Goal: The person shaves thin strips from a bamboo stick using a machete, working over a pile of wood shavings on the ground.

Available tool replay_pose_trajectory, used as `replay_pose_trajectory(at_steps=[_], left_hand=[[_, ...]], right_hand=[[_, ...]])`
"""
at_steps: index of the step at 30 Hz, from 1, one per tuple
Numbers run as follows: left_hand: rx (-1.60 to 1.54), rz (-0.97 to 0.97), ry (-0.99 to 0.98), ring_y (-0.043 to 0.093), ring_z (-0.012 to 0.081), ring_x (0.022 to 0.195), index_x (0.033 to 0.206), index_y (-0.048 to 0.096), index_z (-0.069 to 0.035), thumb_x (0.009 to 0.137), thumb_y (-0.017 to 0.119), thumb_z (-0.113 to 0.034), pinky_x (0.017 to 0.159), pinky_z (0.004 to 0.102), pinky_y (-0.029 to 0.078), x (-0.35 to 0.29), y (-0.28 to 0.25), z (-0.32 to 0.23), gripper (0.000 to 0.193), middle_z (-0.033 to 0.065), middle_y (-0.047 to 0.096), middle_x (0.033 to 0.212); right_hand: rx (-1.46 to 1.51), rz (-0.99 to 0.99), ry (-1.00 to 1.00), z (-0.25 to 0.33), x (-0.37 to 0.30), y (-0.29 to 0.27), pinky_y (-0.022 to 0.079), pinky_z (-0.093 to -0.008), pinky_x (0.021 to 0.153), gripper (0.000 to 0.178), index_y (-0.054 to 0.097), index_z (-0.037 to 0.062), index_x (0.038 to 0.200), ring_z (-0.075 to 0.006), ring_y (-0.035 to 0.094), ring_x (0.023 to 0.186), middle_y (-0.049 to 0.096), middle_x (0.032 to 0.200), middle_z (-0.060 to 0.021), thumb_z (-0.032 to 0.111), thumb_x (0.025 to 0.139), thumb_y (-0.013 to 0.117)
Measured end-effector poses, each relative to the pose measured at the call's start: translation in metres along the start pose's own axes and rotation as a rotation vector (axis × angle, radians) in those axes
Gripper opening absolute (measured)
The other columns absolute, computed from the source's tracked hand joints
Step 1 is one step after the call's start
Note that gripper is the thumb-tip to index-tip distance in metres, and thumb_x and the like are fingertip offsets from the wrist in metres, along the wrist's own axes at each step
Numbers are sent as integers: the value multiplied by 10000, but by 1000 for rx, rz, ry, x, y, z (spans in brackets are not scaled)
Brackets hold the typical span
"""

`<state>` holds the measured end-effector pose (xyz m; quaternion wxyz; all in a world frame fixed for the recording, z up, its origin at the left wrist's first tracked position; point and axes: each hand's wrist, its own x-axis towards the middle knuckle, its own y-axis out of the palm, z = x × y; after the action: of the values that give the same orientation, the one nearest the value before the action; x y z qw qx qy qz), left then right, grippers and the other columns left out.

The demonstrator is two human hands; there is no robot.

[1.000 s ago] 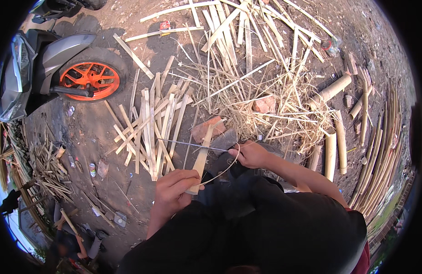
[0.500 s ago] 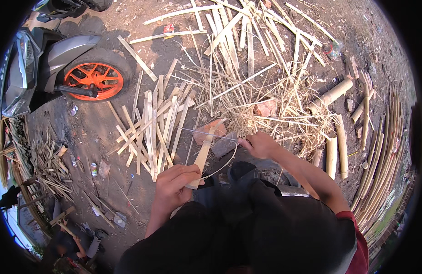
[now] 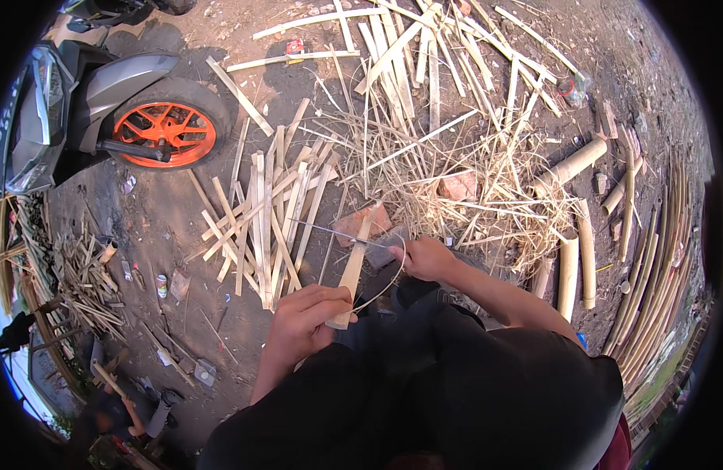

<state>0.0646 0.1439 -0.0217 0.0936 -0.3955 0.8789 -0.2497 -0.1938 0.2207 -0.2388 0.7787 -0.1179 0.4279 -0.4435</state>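
My left hand [image 3: 305, 317] is closed round the lower end of a flat bamboo strip [image 3: 353, 274], which slants up and away from me. My right hand [image 3: 425, 259] grips a knife, its handle hidden in the fist. The thin knife blade [image 3: 324, 229] points left and crosses the strip near its upper part. From the strip a thin curled sliver [image 3: 398, 274] loops between my two hands. Behind the strip's far end lies a reddish brick [image 3: 357, 222], with a grey block [image 3: 386, 249] beside it.
Beyond my hands spreads a heap of bamboo shavings [image 3: 486, 188]. Cut strips [image 3: 271, 219] are piled left of centre. Bamboo tube pieces [image 3: 568, 274] and long poles [image 3: 665, 258] lie to the right. A motorbike wheel [image 3: 169, 133] stands far left; another person [image 3: 126, 411] is at lower left.
My right hand has drawn back a little toward me and to the left, bringing the blade down along the strip. The blade now tilts more steeply. My left hand keeps its hold.
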Motion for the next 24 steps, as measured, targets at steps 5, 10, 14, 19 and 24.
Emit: replay_pose_trajectory(at_steps=[5,10,14,19,24], left_hand=[[25,-60,0,731,286,824,906,697,-12,628,686,131,694,351,576,-16,-3,7,314,98,742,936],[1,-37,11,722,268,789,904,706,-22,660,724,108,673,345,569,-13,-2,9,277,97,747,926],[54,-119,-26,714,262,750,896,700,-29,680,752,88,658,338,562,-13,-5,9,251,94,750,913],[54,-192,-36,712,258,735,916,687,-34,679,736,100,649,331,561,-22,1,17,276,99,751,899],[67,-250,-40,714,252,736,925,678,-30,679,721,111,648,331,562,-15,-5,18,287,99,752,895]], right_hand=[[34,65,0,1,-13,-46,538,-545,783,637,719,-16,843,-485,666,783,675,780,-284,508,1057,427],[135,2,106,-8,-20,-2,540,-544,805,657,723,-18,835,-498,667,838,674,795,-308,518,1058,417],[-105,106,241,-25,-6,-25,539,-553,844,677,730,-27,870,-492,683,880,697,843,-305,536,1056,401],[-28,134,236,-14,-25,-10,548,-539,872,700,735,-36,968,-474,696,914,715,900,-292,555,1056,371],[-123,46,386,-38,-19,-35,532,-567,837,645,700,-38,846,-500,679,866,685,823,-316,508,1056,428]])
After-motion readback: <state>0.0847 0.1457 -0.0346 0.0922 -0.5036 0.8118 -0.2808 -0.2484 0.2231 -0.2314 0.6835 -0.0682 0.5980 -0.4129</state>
